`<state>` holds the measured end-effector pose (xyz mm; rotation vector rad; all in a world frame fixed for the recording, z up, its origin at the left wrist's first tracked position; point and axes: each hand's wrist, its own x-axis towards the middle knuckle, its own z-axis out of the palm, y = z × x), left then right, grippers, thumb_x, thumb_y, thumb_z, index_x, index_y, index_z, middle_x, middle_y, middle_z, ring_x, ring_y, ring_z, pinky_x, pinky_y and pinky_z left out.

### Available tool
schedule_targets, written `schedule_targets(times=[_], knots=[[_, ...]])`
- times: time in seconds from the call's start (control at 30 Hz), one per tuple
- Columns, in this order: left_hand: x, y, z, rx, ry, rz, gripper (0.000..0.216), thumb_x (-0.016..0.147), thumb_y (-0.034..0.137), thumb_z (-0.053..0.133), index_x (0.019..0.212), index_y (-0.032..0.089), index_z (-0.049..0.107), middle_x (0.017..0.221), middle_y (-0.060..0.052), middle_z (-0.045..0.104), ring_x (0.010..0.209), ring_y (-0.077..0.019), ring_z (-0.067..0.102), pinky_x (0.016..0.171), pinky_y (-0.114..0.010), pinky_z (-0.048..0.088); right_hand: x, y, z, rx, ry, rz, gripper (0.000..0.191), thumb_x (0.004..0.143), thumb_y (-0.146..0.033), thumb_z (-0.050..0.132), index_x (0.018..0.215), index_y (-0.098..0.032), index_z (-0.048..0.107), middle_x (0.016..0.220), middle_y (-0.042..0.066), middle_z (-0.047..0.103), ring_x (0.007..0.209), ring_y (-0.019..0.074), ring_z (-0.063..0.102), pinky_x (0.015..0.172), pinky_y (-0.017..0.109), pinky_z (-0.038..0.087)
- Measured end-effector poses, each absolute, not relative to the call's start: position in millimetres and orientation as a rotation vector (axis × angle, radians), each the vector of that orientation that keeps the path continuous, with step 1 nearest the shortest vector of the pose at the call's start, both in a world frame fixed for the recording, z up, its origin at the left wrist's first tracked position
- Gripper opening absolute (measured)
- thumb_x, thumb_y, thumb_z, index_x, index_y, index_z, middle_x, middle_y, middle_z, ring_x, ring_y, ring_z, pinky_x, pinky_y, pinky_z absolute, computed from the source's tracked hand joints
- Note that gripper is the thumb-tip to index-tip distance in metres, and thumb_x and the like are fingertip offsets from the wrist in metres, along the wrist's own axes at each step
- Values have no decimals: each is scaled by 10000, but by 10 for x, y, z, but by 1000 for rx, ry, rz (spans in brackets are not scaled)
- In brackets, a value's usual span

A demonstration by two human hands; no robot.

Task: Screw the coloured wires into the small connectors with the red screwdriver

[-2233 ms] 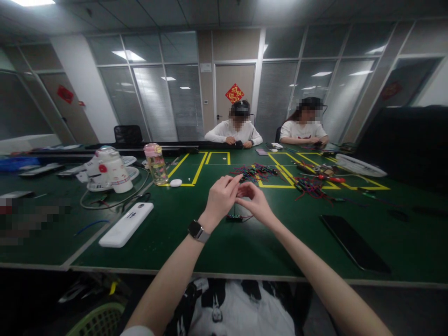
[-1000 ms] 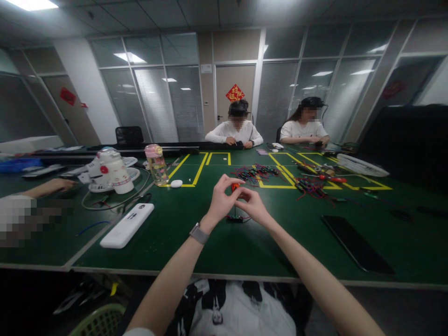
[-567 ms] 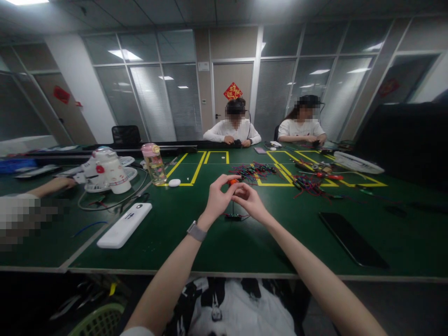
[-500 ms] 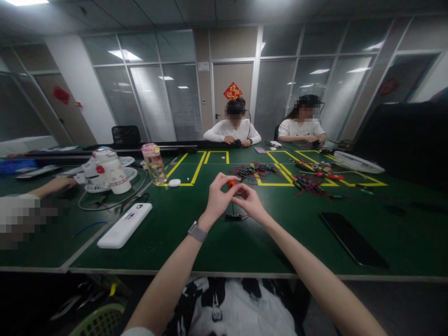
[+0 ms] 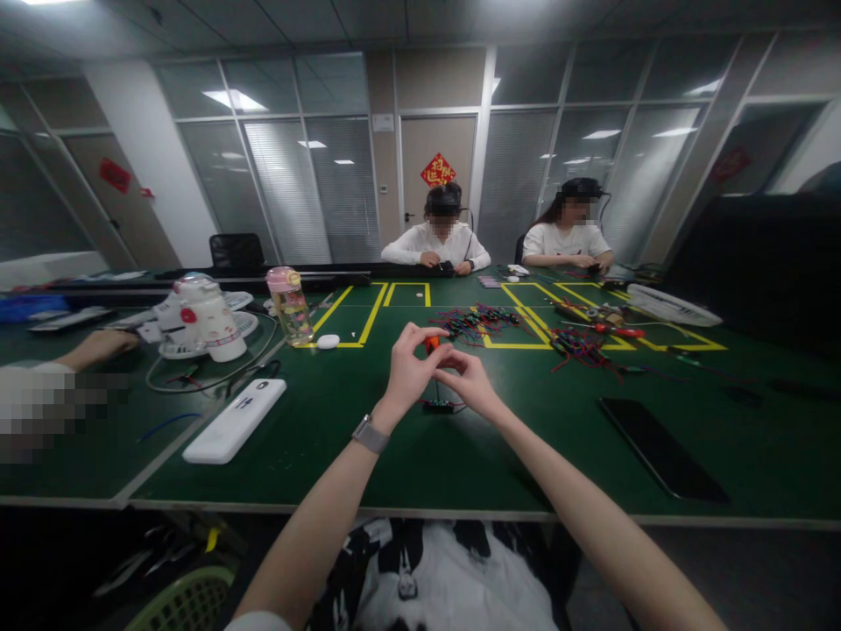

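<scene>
Above the green table [image 5: 407, 456], my left hand [image 5: 406, 375] and my right hand [image 5: 468, 382] meet fingertip to fingertip. Between them they pinch a small orange-red part [image 5: 430, 344]. A thin dark wire hangs from it down to a small black connector [image 5: 439, 406] lying on the table just below my hands. A watch sits on my left wrist.
A white oblong device [image 5: 235, 421] lies left of my hands, a black phone [image 5: 662, 449] to the right. Farther back are a pile of coloured wires [image 5: 477, 322], a pink-lidded bottle [image 5: 290, 307] and a white fan [image 5: 201, 317]. Two people sit opposite; another person's arm [image 5: 92, 349] rests at left.
My hands stay joined and have risen slightly; the orange-red part, hidden 2.2 s ago, shows between my fingertips. A person's arm has come in at the left.
</scene>
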<state>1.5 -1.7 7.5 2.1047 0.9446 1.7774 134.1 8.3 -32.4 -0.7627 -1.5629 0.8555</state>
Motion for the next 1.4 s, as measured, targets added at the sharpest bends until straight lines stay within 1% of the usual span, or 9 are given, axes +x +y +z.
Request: schedule_targets(times=[0.23,0.37,0.47,0.6,0.7,0.9,1.1,1.3,1.4], knots=[[8,-6,84,2000,713,1534,326,922,233,466,1220,202,595,1072,-72,652,974,-172,611,870,-297,473,1407,94,-327,-745,-1604,908,223,717,-351,705,844,-171,672,812,37,686,783,186,623,784,337,491],[30,2,62,2059,824,1651,277,862,216,564,1127,203,646,950,-50,651,861,-157,603,808,-284,482,1378,92,-330,-701,-1547,925,293,684,-339,733,919,-189,646,818,21,670,789,177,621,789,327,494],[41,-9,54,2122,905,1731,227,826,212,618,1045,214,676,878,-26,610,811,-145,571,779,-270,471,1361,120,-344,-739,-1510,871,252,633,-338,768,783,-179,642,755,8,648,746,170,604,772,321,488],[18,6,66,2104,827,1647,252,893,231,529,1114,214,650,986,-45,627,900,-150,586,835,-271,461,1402,152,-350,-786,-1488,933,251,612,-359,777,705,-172,636,681,-10,622,678,152,582,721,304,486],[1,33,67,2024,726,1566,281,923,234,470,1151,196,630,1079,-65,637,964,-160,599,858,-273,466,1433,147,-341,-793,-1503,1015,261,631,-358,768,776,-170,659,734,2,651,713,156,602,737,305,492],[12,6,62,2086,854,1726,177,841,201,603,1002,195,677,893,-33,585,825,-142,574,770,-256,475,1484,160,-362,-740,-1626,1026,391,639,-318,766,990,-185,658,888,32,683,836,174,630,818,340,497],[1,-44,96,2134,804,1618,252,911,205,494,1121,209,634,1055,-63,611,966,-161,583,849,-273,471,1733,230,-522,-1081,-2119,909,388,491,-243,834,858,-177,725,732,7,668,630,141,567,570,251,450],[30,-33,67,2076,861,1714,161,829,217,631,981,192,677,895,-32,591,800,-135,584,737,-242,487,1697,265,-673,-1067,-2186,859,184,615,-205,737,791,-160,711,617,-29,600,544,98,490,507,204,366],[30,-20,62,2078,891,1738,181,830,234,634,1001,204,685,938,-40,575,845,-139,579,760,-244,483,1664,255,-711,-1101,-2181,847,168,652,-215,715,802,-140,700,630,-20,590,550,94,472,518,206,356]])
